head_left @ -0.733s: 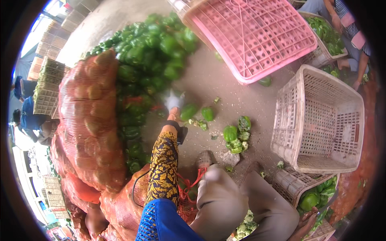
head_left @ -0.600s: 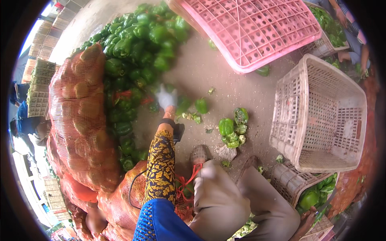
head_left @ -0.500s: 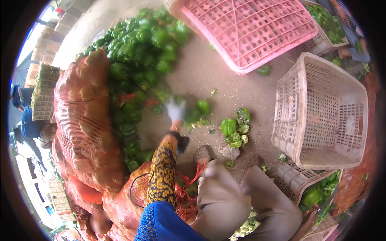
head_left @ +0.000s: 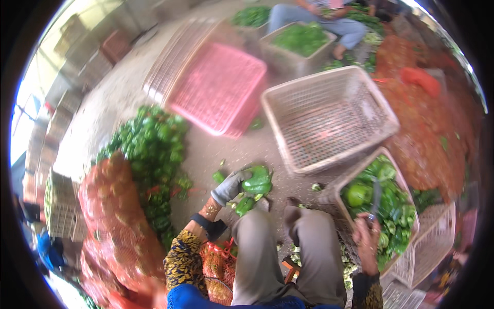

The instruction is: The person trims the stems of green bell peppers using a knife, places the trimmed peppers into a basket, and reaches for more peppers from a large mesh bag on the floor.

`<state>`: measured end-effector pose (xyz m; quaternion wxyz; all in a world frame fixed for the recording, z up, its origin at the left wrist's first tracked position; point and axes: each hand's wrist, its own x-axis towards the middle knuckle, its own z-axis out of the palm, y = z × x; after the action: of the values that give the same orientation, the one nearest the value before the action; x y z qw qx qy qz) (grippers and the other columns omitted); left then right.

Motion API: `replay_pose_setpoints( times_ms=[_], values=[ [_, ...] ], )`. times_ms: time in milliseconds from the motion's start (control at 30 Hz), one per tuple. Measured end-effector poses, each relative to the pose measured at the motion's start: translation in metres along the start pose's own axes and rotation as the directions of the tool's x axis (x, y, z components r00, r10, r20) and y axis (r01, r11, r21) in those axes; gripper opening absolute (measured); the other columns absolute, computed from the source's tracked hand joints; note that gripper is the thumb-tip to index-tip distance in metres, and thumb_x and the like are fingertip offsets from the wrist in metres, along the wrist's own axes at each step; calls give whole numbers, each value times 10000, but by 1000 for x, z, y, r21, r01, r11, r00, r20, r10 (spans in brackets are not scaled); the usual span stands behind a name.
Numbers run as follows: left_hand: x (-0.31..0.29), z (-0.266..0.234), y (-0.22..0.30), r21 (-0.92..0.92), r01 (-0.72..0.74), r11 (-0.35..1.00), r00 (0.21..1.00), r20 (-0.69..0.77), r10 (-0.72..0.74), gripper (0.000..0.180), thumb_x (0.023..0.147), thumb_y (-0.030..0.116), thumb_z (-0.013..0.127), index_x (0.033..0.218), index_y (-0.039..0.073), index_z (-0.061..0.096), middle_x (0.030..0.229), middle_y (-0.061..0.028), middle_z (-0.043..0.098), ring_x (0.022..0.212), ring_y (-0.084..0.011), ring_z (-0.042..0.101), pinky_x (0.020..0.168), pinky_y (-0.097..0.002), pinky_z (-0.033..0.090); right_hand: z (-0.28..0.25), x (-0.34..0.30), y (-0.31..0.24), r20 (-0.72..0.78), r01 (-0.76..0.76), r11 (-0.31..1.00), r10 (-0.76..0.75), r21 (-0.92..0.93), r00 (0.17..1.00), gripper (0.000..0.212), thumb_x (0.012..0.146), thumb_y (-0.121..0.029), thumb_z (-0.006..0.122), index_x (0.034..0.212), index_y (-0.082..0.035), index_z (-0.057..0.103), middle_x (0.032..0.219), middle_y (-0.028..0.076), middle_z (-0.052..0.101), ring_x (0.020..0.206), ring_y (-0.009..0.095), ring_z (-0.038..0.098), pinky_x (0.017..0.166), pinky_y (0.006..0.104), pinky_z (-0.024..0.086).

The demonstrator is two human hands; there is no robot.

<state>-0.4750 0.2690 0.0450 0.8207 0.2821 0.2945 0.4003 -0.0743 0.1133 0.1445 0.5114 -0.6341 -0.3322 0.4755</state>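
My left hand [head_left: 229, 186], in a grey glove, grips a large green pepper [head_left: 258, 179] just above the ground in front of my knees. A few smaller peppers [head_left: 244, 205] lie under it. My right hand [head_left: 366, 238] is bare and holds a knife [head_left: 375, 198] with its blade pointing up, over the rim of a beige basket [head_left: 337, 191] filled with green peppers. My grey trouser legs [head_left: 267, 247] fill the lower middle.
An empty beige crate [head_left: 329, 116] stands ahead. A pink crate [head_left: 218, 87] lies tipped to its left. A heap of green peppers [head_left: 149, 147] and red mesh sacks [head_left: 116, 226] lie on the left. A seated person [head_left: 314, 23] works at the top.
My left hand has come back from the pepper heap toward my knees and now has a pepper in it. The view has swung right, bringing my right hand and the filled basket into sight.
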Motion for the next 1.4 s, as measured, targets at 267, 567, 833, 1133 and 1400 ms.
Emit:
replay_pose_setpoints(
  times_ms=[267,567,833,1133,1400],
  values=[
    [44,261,-21,457,234,858,812,394,-431,556,961,449,474,1324,28,469,994,-75,669,784,-154,659,573,-286,562,-31,-23,-53,211,110,981,-144,162,967,597,818,-125,724,1366,-146,485,839,-2,597,536,31,458,452,186,370],
    [28,386,-192,515,327,793,858,191,-478,734,866,335,689,1416,55,292,1187,-111,555,887,-213,620,771,-326,541,-170,-93,15,-163,58,927,4,371,987,567,870,-320,692,1308,-25,484,699,-38,477,543,54,442,476,229,346],
    [11,384,-286,772,-610,181,785,619,7,386,789,77,689,1145,31,548,1099,-166,622,1041,-318,587,921,-377,468,-188,-118,105,-319,-19,936,138,350,938,533,921,-474,563,1163,1,545,1004,71,542,857,142,487,725,303,398],
    [31,344,-350,729,-98,678,995,54,86,564,811,289,713,1248,27,473,1121,-196,603,1006,-340,591,825,-387,487,-217,-83,127,-321,-47,978,-22,-205,947,551,952,-492,485,1029,41,601,668,32,495,517,109,442,484,304,358],
    [49,344,-379,809,-22,587,978,-103,179,416,1005,144,388,1377,-37,340,1202,-164,552,1038,-225,565,852,-296,444,-216,-80,83,-68,-65,966,49,-252,996,438,1002,-394,406,954,8,571,719,142,524,633,282,513,633,392,414]
  ],
)
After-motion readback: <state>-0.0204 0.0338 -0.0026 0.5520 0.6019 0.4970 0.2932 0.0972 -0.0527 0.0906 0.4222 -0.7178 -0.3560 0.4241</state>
